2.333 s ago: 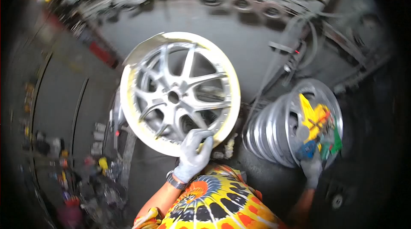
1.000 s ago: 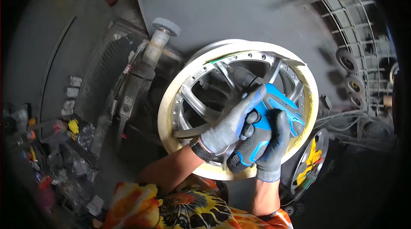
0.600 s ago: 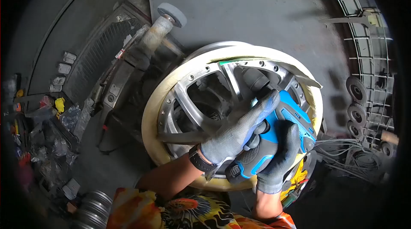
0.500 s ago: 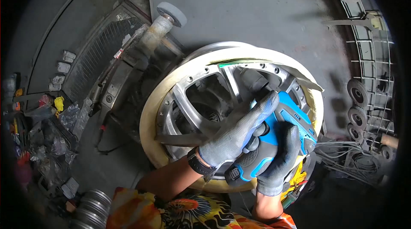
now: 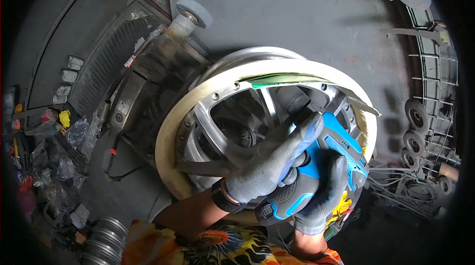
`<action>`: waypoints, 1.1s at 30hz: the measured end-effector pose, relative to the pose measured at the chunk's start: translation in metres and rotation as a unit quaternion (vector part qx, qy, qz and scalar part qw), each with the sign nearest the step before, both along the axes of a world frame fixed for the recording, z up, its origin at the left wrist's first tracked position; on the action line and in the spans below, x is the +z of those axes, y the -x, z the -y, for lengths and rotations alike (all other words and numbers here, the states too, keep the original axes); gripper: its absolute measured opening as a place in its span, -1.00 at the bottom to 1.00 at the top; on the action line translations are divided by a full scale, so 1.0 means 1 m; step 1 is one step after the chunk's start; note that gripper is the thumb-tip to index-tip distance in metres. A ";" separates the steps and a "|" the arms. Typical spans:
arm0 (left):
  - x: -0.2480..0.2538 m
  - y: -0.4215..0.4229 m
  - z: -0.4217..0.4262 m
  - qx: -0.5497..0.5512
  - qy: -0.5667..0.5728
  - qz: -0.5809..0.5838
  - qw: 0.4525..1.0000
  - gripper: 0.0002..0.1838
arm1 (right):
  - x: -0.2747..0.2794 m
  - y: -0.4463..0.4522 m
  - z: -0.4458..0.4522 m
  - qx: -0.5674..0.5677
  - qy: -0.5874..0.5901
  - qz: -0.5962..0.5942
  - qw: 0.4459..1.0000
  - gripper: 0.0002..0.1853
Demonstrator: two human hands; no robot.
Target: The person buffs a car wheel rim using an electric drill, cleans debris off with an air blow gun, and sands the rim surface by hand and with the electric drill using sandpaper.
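My left hand (image 5: 272, 158), in a grey glove with a dark watch strap at the wrist, is closed on a blue-and-black cordless power tool (image 5: 341, 139). On the tool's near side, my gloved right hand (image 5: 324, 195) is wrapped round it too. The tool lies over the right part of a silver alloy wheel (image 5: 217, 129), and its exact kind cannot be made out. Pale masking tape (image 5: 166, 151) covers the wheel's rim. A strip of it stands loose at the upper right, and a green edge (image 5: 277, 81) shows at the top.
Behind the wheel stands a machine with a grey grinding wheel (image 5: 194, 12). A wire rack (image 5: 430, 82) with abrasive discs (image 5: 416, 115) is at right, above coiled cables (image 5: 405, 186). Plastic bags (image 5: 62, 166) and stacked metal rings (image 5: 105, 240) lie at left. Yellow-handled tools (image 5: 341, 208) sit near my right wrist.
The view has shifted slightly, so the wheel's near rim sits lower and further left. Both hands stay on the power tool, which has barely moved.
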State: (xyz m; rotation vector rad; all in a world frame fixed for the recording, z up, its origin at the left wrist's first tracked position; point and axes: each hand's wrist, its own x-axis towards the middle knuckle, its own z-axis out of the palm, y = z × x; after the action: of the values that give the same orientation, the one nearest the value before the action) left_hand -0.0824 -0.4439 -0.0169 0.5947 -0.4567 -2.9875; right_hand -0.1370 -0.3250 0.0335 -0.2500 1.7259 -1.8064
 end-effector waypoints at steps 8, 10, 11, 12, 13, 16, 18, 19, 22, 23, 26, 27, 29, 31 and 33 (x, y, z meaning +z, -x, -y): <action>-0.006 0.002 -0.009 0.055 0.098 0.000 0.994 -0.35 | -0.010 0.007 -0.022 -0.035 -0.009 -0.008 0.999 -0.49; -0.004 0.002 -0.005 0.021 0.060 0.007 0.998 -0.33 | -0.012 0.008 -0.029 -0.024 -0.010 -0.023 0.999 -0.51; -0.004 0.002 -0.006 0.021 0.061 0.008 0.998 -0.33 | -0.012 0.008 -0.030 -0.012 -0.010 -0.037 0.999 -0.52; -0.003 0.002 -0.006 0.018 0.054 0.008 0.998 -0.34 | -0.012 0.008 -0.030 -0.011 -0.009 -0.037 0.999 -0.52; -0.003 0.002 -0.007 0.015 0.048 0.009 0.999 -0.34 | -0.012 0.008 -0.029 0.000 -0.001 -0.033 0.999 -0.54; -0.019 -0.001 -0.021 0.074 0.120 -0.017 0.990 -0.45 | -0.013 0.008 -0.030 -0.012 -0.002 -0.039 0.999 -0.60; -0.047 0.003 -0.032 0.157 0.363 -0.061 0.916 -0.35 | -0.012 0.007 -0.030 -0.034 -0.011 -0.048 0.998 -0.62; -0.057 0.004 -0.037 0.229 0.579 -0.100 0.776 -0.23 | -0.011 0.006 -0.028 -0.033 -0.012 -0.044 0.998 -0.64; -0.057 0.002 -0.034 0.218 0.579 -0.115 0.777 -0.07 | -0.009 0.006 -0.028 -0.034 -0.013 -0.041 0.998 -0.66; -0.054 0.001 -0.033 0.218 0.579 -0.115 0.777 -0.07 | -0.008 0.006 -0.028 -0.036 -0.015 -0.044 0.998 -0.66; -0.047 -0.002 -0.032 0.108 0.440 -0.086 0.887 -0.11 | -0.007 0.007 -0.027 -0.034 -0.019 -0.039 0.998 -0.68; -0.053 0.000 -0.035 0.167 0.507 -0.102 0.840 -0.11 | -0.008 0.008 -0.029 -0.035 -0.019 -0.039 0.998 -0.68; -0.046 0.003 -0.034 0.223 0.568 -0.117 0.783 -0.11 | -0.013 0.012 -0.032 -0.054 -0.005 -0.013 0.998 -0.60; -0.013 0.002 -0.022 0.040 0.112 0.039 0.992 -0.49 | -0.011 0.012 -0.030 -0.053 -0.012 -0.015 0.998 -0.60; -0.006 0.002 -0.017 0.038 0.081 0.031 0.995 -0.52 | -0.008 0.011 -0.025 -0.051 -0.018 -0.018 0.998 -0.60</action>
State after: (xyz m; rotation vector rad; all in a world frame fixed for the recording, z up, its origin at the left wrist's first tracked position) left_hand -0.0839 -0.4267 -0.0229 0.6734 -0.6573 -2.8311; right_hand -0.1480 -0.3002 0.0253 -0.1830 1.8257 -1.8515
